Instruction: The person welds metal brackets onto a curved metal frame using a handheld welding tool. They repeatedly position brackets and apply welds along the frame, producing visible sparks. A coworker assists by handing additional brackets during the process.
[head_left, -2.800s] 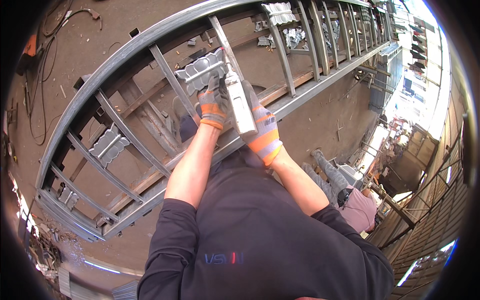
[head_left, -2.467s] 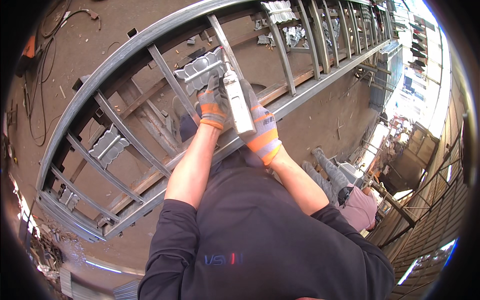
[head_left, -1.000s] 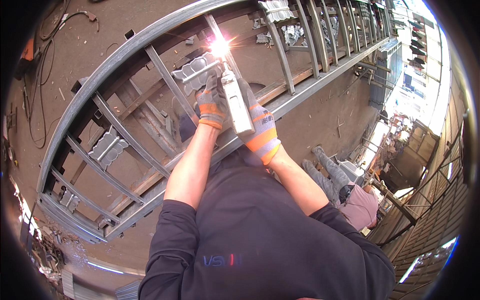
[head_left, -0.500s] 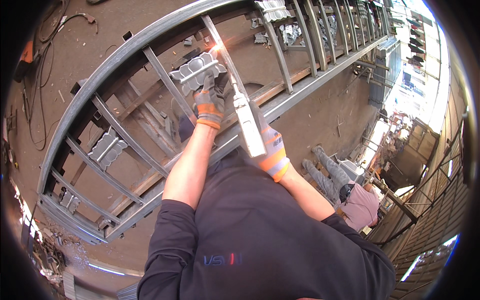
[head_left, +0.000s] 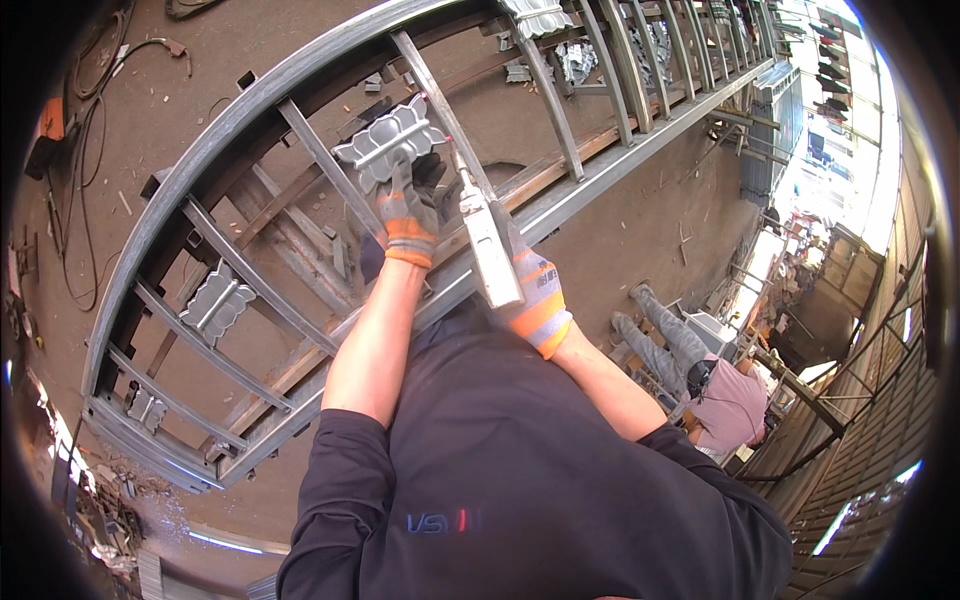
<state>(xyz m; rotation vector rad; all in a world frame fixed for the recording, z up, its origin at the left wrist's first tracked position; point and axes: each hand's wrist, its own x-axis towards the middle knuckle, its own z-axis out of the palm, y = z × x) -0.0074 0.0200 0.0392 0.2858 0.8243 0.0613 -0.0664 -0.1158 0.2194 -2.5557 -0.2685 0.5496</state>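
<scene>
A silver petal-edged ornamental metal plate sits between two crossbars of a curved steel frame. My left hand, in a grey and orange glove, is closed on the plate's near edge. The plate's right end is against or very close to a crossbar. My right hand, gloved in grey and orange, grips a pale welding gun; the gun partly hides its fingers. The gun's nozzle points up along that crossbar, its tip close to the bar, with no bright arc showing.
Similar ornamental plates sit between other crossbars, one farther along. Cables lie on the floor at left near an orange machine. At right another person bends by a work area. Long steel profiles are stacked beyond.
The bright orange spark at the plate's right end has gone out. The gun's tip has come back toward me from that spot. My left hand still holds the plate.
</scene>
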